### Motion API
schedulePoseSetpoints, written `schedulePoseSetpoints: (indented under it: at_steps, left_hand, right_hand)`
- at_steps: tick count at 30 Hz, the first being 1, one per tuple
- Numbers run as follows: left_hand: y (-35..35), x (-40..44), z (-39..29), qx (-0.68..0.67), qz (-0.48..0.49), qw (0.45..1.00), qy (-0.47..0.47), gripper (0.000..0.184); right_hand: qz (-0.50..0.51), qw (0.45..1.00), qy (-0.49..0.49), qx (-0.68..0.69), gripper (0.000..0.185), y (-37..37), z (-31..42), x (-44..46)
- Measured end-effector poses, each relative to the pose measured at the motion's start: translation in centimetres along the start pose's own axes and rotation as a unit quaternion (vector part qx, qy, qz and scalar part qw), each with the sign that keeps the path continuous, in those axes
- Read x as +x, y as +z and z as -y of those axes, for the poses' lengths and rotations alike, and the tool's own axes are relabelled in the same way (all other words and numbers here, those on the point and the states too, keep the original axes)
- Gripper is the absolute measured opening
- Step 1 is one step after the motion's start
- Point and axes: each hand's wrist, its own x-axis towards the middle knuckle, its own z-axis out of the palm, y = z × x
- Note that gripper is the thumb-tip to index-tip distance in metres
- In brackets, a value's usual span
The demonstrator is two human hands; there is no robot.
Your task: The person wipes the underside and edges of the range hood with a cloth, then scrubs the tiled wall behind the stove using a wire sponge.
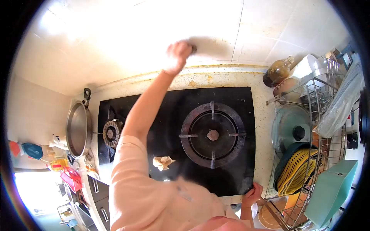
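Observation:
My left hand (179, 56) reaches across the cooktop to the white tiled wall (254, 34). Its fingers are closed on a small dark scrubber (193, 49) pressed against or very near the tiles; most of it is hidden. Down at the front right corner, my right hand (252, 194) curls its fingers over the counter edge beside the black glass cooktop (165, 115). A crumpled tissue (163, 162) lies on the glass below my left forearm. The large right burner (212, 134) has a round pan support; the left burner (111, 133) is partly behind my arm.
A steel pan (78, 129) leans at the left. Brown-yellow grime lines the counter's back ledge (208, 79). At the right stand a bottle of dark liquid (278, 72), a glass lid (293, 127), yellow baskets (296, 175), a wire rack (316, 104) and a green bin (331, 192).

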Motion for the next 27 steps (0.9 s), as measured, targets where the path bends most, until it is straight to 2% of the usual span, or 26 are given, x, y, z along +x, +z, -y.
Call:
schedulePoseSetpoints:
  at_steps: [1,2,3,4,6,8,9,12,14,17,20,21,24,26,27]
  left_hand:
    - [-2.2,3.3,1.4,-0.023,-0.015,0.999,-0.022,0.008]
    - [-2.6,5.6,3.1,-0.048,-0.122,0.99,-0.053,0.016]
    - [-4.2,8.1,4.0,0.008,-0.096,0.989,-0.11,0.026]
    - [-5.5,10.5,5.2,0.005,-0.146,0.987,-0.069,0.02]
    - [-7.2,13.2,4.7,-0.029,-0.166,0.984,-0.056,0.03]
    - [-5.1,12.0,4.0,-0.01,-0.181,0.983,-0.025,0.022]
    - [-3.6,10.0,2.7,-0.004,-0.122,0.992,-0.036,0.022]
    - [0.7,2.8,-0.9,-0.028,-0.069,0.997,0.024,0.013]
    - [0.6,-1.4,-1.3,-0.028,0.065,0.997,0.02,0.005]
    - [-0.7,-0.6,1.7,-0.021,0.017,0.999,-0.027,0.007]
    - [-5.7,5.8,5.2,-0.027,-0.046,0.996,-0.076,0.013]
    - [-6.6,6.7,5.6,-0.034,-0.057,0.997,-0.032,0.018]
    - [-4.2,5.9,3.2,-0.069,-0.021,0.997,0.022,0.017]
    - [-2.5,5.6,-0.4,-0.041,-0.001,0.999,0.03,0.012]
    - [-3.4,6.0,-1.2,-0.036,0.048,0.998,0.024,0.008]
  right_hand:
    - [0.001,1.0,-0.001,0.003,0.022,0.0,0.3,0.0]
    - [0.003,1.0,-0.003,0.004,0.022,-0.1,0.6,0.2]
    - [0.003,1.0,-0.007,0.004,0.021,-0.1,0.7,0.5]
    - [0.006,1.0,-0.01,0.002,0.021,-0.2,0.7,0.6]
    - [0.009,1.0,-0.015,0.001,0.021,0.0,0.6,0.5]
    - [0.006,1.0,-0.005,0.0,0.021,0.0,0.4,0.3]
    - [0.003,1.0,-0.001,-0.001,0.021,0.0,0.3,0.2]
    - [-0.009,1.0,-0.02,0.0,0.022,0.1,-0.1,0.1]
    - [-0.007,1.0,-0.018,0.001,0.023,0.3,-0.6,-0.1]
    - [-0.005,1.0,-0.019,-0.001,0.023,-0.1,-0.2,0.1]
    - [0.0,1.0,-0.013,0.0,0.023,0.0,0.2,0.0]
    - [0.001,1.0,-0.011,-0.001,0.022,0.0,0.2,0.2]
    - [0.0,1.0,0.004,-0.013,0.022,0.0,0.5,0.2]
    - [0.002,1.0,-0.007,-0.016,0.023,0.3,-0.5,-0.3]
    - [-0.001,1.0,-0.015,-0.02,0.023,0.3,-1.0,-0.2]
